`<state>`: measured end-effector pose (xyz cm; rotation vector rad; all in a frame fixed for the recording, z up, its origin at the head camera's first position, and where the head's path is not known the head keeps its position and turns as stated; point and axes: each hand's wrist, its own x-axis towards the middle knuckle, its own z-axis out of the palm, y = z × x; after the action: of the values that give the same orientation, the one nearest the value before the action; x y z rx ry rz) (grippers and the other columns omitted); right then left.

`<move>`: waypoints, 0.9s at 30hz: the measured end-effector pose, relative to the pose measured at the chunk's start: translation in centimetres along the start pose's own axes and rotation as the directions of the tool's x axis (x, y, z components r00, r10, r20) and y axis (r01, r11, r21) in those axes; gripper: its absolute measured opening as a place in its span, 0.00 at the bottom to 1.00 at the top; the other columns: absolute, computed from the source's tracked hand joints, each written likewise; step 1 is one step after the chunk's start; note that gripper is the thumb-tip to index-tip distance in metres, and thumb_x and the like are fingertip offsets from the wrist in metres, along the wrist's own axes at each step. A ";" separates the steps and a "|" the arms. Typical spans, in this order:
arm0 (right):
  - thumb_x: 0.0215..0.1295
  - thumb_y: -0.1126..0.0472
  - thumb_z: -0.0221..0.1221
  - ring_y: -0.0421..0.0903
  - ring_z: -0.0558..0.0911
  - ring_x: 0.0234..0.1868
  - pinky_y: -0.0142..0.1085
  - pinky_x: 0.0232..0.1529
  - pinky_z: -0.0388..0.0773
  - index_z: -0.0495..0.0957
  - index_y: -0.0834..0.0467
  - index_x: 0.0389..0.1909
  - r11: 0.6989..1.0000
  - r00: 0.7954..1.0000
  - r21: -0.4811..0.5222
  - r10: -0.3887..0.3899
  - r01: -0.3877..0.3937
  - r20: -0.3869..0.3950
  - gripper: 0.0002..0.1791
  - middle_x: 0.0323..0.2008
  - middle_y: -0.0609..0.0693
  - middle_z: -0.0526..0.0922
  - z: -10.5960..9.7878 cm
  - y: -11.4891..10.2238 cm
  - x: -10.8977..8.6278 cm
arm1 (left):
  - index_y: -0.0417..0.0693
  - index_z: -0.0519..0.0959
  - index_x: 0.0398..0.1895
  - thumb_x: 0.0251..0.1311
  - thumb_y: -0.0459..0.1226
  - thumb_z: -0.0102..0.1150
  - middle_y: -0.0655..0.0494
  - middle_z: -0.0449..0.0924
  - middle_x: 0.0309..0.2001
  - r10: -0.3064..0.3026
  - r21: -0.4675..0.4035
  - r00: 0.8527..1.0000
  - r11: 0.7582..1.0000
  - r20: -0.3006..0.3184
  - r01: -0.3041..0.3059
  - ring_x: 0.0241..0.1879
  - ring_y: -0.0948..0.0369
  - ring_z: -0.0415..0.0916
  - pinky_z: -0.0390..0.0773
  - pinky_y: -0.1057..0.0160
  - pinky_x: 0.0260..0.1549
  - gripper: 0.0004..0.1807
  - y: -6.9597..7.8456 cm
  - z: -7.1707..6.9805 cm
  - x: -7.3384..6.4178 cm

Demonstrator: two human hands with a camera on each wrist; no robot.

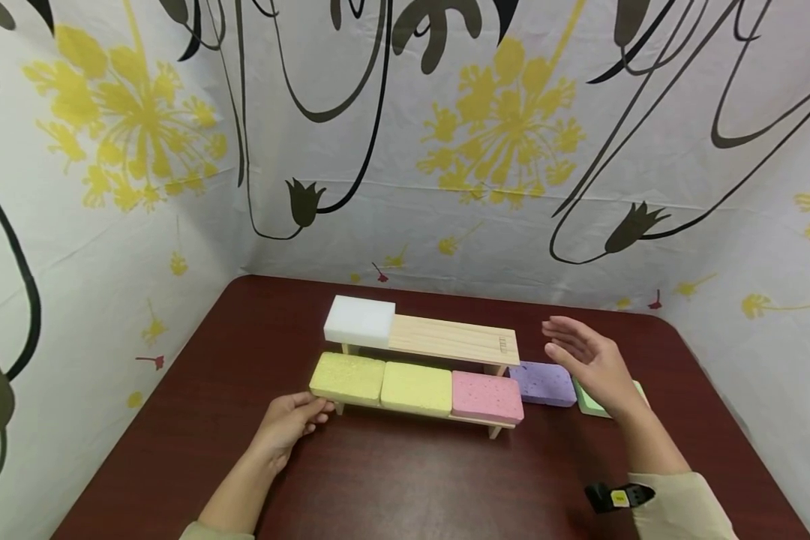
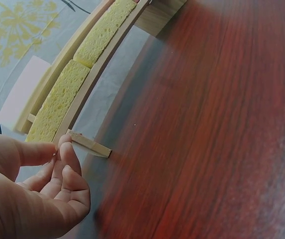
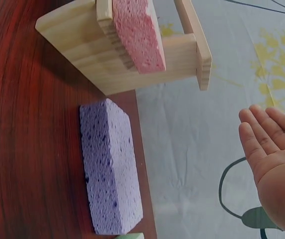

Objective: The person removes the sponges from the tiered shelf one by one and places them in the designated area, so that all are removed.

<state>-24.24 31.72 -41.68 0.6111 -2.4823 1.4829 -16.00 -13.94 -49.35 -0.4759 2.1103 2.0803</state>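
Observation:
A two-tier wooden shelf (image 1: 445, 339) stands on the table. On its lower tier lie two yellow sponges (image 1: 348, 377) and a pink sponge (image 1: 487, 396) in a row. The upper tier bears a white sponge block (image 1: 360, 321) at its left end. With thumb and fingers, my left hand (image 1: 292, 427) pinches the lower tier's left end, close to the short wooden leg (image 2: 90, 144). My right hand (image 1: 597, 367) is raised with fingers extended and holds nothing. It hovers near a purple sponge (image 1: 543, 383) and partly covers a green sponge (image 1: 590, 403).
A dark red-brown table (image 1: 405, 480) carries everything. Patterned white cloth (image 1: 405, 150) encloses it at the back and both sides. The purple sponge (image 3: 113, 169) lies on the table just beyond the shelf's right end. A black strap (image 1: 617, 496) is at the right wrist.

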 end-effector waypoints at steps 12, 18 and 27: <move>0.71 0.66 0.62 0.35 0.78 0.58 0.22 0.54 0.75 0.70 0.65 0.68 1.000 1.000 0.009 0.005 -0.006 0.026 0.26 0.59 0.52 0.79 1.3 -0.8 0.7 | 0.28 0.81 0.48 0.71 0.29 0.54 0.48 0.87 0.39 0.000 -0.002 1.000 1.000 0.001 0.000 0.34 0.61 0.79 0.77 0.70 0.30 0.11 0.1 0.0 -0.1; 0.71 0.65 0.62 0.37 0.79 0.58 0.22 0.55 0.73 0.70 0.64 0.68 1.000 0.999 -0.006 0.006 -0.006 0.034 0.26 0.60 0.65 0.77 2.0 -1.0 1.1 | 0.28 0.81 0.48 0.71 0.29 0.54 0.47 0.87 0.39 0.000 -0.003 1.000 1.000 0.002 0.000 0.34 0.62 0.79 0.77 0.70 0.30 0.11 0.1 0.0 0.0; 0.71 0.64 0.63 0.48 0.79 0.60 0.22 0.56 0.73 0.70 0.65 0.67 1.000 0.999 -0.015 0.000 0.001 0.048 0.26 0.60 0.62 0.79 3.1 -1.4 1.8 | 0.29 0.82 0.47 0.71 0.29 0.55 0.46 0.87 0.40 0.001 0.008 1.000 1.000 0.002 -0.001 0.35 0.61 0.79 0.77 0.69 0.30 0.11 0.1 -0.1 -0.1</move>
<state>-25.10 28.02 -41.42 0.6521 -2.5266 1.4657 -15.95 -13.99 -49.26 -0.4715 2.1175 2.0708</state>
